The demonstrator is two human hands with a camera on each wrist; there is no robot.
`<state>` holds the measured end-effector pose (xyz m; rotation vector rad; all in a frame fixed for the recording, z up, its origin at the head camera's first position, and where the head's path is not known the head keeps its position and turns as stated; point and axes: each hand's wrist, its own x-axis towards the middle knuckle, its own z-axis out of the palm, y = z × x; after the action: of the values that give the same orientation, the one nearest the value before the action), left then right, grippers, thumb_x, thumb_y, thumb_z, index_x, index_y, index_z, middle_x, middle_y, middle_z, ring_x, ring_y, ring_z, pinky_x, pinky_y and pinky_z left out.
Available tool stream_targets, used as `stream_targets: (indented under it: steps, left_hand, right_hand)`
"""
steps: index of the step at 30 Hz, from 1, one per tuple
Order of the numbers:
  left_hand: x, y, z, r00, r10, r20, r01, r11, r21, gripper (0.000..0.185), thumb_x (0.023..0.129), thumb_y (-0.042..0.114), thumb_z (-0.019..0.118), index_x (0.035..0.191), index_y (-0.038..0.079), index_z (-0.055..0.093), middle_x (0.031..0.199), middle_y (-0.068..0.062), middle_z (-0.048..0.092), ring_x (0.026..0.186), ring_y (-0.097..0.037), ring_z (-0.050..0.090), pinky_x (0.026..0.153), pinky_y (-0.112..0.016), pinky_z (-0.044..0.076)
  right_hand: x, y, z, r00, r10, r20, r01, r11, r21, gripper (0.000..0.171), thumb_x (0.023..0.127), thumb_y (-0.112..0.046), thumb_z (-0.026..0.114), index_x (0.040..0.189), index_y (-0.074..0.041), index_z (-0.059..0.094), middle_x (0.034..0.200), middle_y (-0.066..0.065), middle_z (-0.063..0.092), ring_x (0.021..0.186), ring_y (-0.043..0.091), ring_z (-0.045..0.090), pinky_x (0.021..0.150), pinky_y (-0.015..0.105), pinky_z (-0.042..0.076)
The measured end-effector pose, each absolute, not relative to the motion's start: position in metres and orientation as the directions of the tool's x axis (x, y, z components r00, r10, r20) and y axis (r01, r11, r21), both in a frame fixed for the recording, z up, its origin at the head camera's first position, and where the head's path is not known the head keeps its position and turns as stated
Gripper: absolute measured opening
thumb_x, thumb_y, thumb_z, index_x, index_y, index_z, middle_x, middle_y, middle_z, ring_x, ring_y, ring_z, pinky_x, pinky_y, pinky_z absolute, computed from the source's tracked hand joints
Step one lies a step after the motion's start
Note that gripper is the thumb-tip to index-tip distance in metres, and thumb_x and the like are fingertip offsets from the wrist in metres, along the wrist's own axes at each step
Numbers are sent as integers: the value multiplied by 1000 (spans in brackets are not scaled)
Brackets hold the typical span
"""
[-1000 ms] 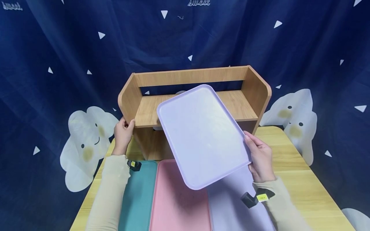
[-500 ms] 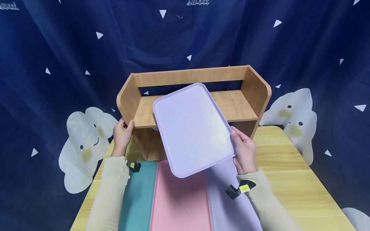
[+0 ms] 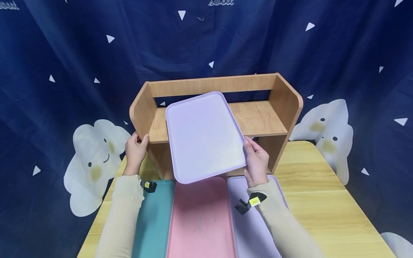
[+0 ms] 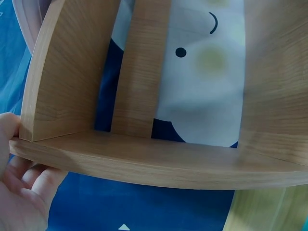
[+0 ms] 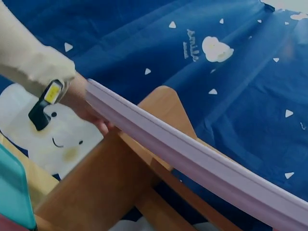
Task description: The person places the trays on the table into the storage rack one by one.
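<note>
My right hand (image 3: 257, 159) pinches a lilac rectangular tray (image 3: 206, 138) by its right edge, near the lower corner. Tilted, the tray overlaps the front of a small wooden desk shelf (image 3: 266, 116) in the head view. My left hand (image 3: 135, 152) grips the shelf's left side panel at its front edge, level with the upper board. The left wrist view shows that hand (image 4: 29, 192), thumb and fingers on either side of the panel (image 4: 168, 173). In the right wrist view the tray (image 5: 192, 159) appears edge-on, and its gripping hand is out of sight.
On the wooden table (image 3: 322, 186), in front of the shelf, lie a teal tray (image 3: 155, 218), a pink tray (image 3: 201, 218) and another lilac tray (image 3: 250, 229), side by side. A dark blue curtain (image 3: 245, 39) with white triangles and clouds hangs behind.
My right hand has moved left with the lilac tray and slightly up, and the tray has turned a little more upright. The left hand stays on the shelf panel.
</note>
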<state>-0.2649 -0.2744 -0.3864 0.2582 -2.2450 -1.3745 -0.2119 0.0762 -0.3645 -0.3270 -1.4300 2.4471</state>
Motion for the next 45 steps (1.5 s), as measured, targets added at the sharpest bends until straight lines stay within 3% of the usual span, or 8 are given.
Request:
stream_targets:
  steps: [10, 19, 23, 27, 34, 36, 41, 45]
  left_hand:
    - [-266, -276, -389, -850, -417, 323, 97, 480, 872, 35, 91, 23, 55, 119, 3, 60, 117, -16, 64, 99, -23, 62, 83, -38, 52]
    - [-266, -277, -391, -843, -420, 336, 123, 457, 881, 34, 89, 21, 57, 116, 1, 61, 115, -17, 64, 100, -24, 63, 85, -37, 51]
    - [-267, -276, -392, -837, -417, 354, 137, 466, 874, 33, 89, 19, 57, 115, 1, 62, 113, -18, 65, 99, -24, 63, 82, -32, 52]
    - [-267, -276, -391, -837, -413, 360, 146, 465, 873, 33, 89, 18, 57, 116, 0, 62, 114, -18, 65, 99, -25, 63, 82, -30, 52]
    - [-268, -276, -392, -830, -409, 380, 153, 487, 860, 31, 89, 18, 58, 114, 0, 62, 112, -18, 66, 97, -23, 63, 77, -20, 50]
    - [-268, -276, -392, -828, -411, 381, 151, 490, 858, 31, 88, 18, 58, 113, 0, 63, 111, -17, 66, 96, -22, 63, 75, -17, 49]
    - [-268, -276, -390, -832, -413, 370, 137, 493, 859, 33, 89, 19, 58, 115, 0, 62, 113, -18, 65, 97, -23, 63, 77, -20, 50]
    - [-267, -276, -389, -835, -415, 362, 135, 484, 865, 33, 89, 20, 58, 116, 0, 62, 113, -17, 65, 97, -23, 63, 77, -20, 50]
  right_hand:
    - [-217, 54, -364, -947, 306, -94, -97, -556, -826, 34, 93, 0, 52, 125, 11, 53, 132, 19, 48, 113, 21, 53, 85, 21, 49]
    - [-225, 36, -362, -952, 276, -129, -80, -634, -769, 34, 92, 3, 51, 125, 11, 52, 128, 16, 48, 102, 16, 55, 78, 19, 50]
    - [-227, 31, -363, -952, 269, -148, -63, -644, -762, 34, 92, 1, 52, 125, 9, 54, 123, 12, 49, 92, 10, 56, 64, 12, 48]
    - [-230, 27, -364, -949, 278, -150, -59, -622, -781, 33, 92, -2, 54, 124, 5, 57, 117, 11, 53, 76, 4, 54, 43, 9, 30]
    - [-236, 23, -365, -947, 295, -130, -81, -608, -790, 33, 92, -2, 53, 124, 5, 57, 116, 13, 55, 74, 3, 53, 44, 9, 31]
    - [-237, 23, -365, -951, 282, -128, -72, -604, -794, 34, 92, -2, 52, 126, 4, 55, 118, 14, 54, 72, 3, 52, 42, 10, 26]
    - [-239, 23, -363, -970, 227, -81, -72, -595, -801, 42, 91, 6, 48, 132, 5, 48, 129, 19, 50, 85, 9, 56, 46, 9, 33]
    - [-239, 26, -363, -985, 168, -28, -74, -572, -817, 51, 87, 12, 44, 137, 7, 40, 135, 22, 46, 105, 17, 54, 61, 8, 44]
